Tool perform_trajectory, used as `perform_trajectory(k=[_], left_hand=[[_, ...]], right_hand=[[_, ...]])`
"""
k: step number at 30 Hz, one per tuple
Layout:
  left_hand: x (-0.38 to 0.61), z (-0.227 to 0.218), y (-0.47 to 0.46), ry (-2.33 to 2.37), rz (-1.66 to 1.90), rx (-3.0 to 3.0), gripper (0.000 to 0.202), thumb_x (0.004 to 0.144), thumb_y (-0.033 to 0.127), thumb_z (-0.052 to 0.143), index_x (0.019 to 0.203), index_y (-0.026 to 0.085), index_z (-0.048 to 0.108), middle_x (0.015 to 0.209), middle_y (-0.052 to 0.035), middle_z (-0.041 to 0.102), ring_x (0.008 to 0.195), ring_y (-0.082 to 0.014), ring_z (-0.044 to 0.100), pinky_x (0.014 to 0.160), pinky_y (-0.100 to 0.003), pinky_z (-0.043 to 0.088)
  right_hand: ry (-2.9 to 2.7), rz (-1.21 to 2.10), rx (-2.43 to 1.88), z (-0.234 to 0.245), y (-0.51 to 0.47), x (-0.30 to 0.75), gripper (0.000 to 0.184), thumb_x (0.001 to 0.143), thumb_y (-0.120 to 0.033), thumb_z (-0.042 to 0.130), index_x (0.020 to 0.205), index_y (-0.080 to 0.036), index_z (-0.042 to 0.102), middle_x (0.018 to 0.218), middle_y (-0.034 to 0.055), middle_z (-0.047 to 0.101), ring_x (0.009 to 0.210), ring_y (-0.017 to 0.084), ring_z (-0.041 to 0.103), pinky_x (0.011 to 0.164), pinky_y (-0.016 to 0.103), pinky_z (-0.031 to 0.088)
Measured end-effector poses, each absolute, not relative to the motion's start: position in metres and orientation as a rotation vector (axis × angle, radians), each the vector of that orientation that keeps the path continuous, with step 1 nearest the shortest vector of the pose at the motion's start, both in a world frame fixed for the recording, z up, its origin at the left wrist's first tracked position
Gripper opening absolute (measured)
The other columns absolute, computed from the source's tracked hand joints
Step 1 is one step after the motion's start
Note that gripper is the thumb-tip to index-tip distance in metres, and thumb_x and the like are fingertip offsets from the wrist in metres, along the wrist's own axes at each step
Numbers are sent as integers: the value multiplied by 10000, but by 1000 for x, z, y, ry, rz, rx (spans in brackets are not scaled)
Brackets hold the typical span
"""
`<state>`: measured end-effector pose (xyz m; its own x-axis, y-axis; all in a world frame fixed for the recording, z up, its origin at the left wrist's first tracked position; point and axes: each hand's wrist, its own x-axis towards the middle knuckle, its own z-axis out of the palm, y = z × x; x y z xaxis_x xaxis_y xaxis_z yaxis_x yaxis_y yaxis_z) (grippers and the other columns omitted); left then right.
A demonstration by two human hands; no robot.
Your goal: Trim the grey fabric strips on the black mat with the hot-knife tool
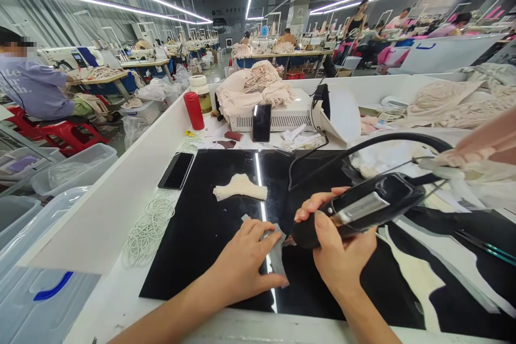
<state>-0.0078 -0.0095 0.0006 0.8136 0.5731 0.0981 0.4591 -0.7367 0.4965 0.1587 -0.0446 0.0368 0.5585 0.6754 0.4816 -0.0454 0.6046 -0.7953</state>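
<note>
**Left hand (252, 250) spread over a small grey curved sheet piece (278, 258), black corded hand tool (363, 209) just to its right**

Nearest, at the lower centre of the frame, the left hand presses on the grey piece, its grip apart, fingers fanned and not clamped. The right hand (341, 258) has its grip clamped round the tool's dark body. The piece lies directly left of the tool's rounded front end; its long axis runs steeply from upper left to lower right, while the tool slants up toward the right edge. The left hand is the nearer, already touching the piece; whether the tool's end touches it I cannot tell.

Beneath is a glossy black flat board (201, 242) on a white desk (115, 306). A tangle of pale green thin cord (149, 228) lies left of the board. Beyond the hands, a cream arched fabric stack (241, 189) sits left of centre on the board. Farther up stand a red cylindrical canister (194, 110) and a white vented box (300, 106) under peach-coloured cloth (262, 83). At the far upper left, a person in a lilac shirt (32, 83) sits.
</note>
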Motion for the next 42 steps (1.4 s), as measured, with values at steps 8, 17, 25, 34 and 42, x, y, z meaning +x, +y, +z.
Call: perform_trajectory(k=[8,17,25,34,42], left_hand=[[-9,-3,-10,747,386,2547,815,753,472,902,1436,229,532,1432,-114,555,1309,-334,517,1206,-624,326],[-9,-2,-9,741,365,2526,882,756,469,903,1501,270,476,1441,-112,551,1312,-334,516,1202,-621,322],[-9,-3,-9,745,372,2556,812,762,493,891,1439,218,537,1454,-128,544,1317,-334,512,1203,-590,334],[-10,-1,-9,745,354,2561,803,770,484,880,1438,193,543,1453,-142,540,1313,-332,509,1206,-579,334],[-10,-3,-9,723,386,2569,813,760,467,896,1430,172,542,1437,-149,551,1303,-339,525,1198,-600,346]], right_hand=[[-874,528,-783,41,-55,157,328,886,-239,773,1148,-266,577,835,-28,638,679,151,625,649,344,557],[-877,554,-831,37,-61,156,322,900,-228,746,1157,-282,559,847,-25,634,696,163,624,673,367,554],[-859,581,-801,44,-77,155,346,873,-288,779,1167,-301,598,831,-25,618,689,173,595,637,356,543],[-876,586,-764,40,-81,154,337,895,-265,766,1193,-291,610,837,-21,620,689,169,600,633,343,546],[-900,574,-800,38,-82,156,312,916,-246,748,1185,-289,595,840,-14,622,692,169,608,646,353,562]])
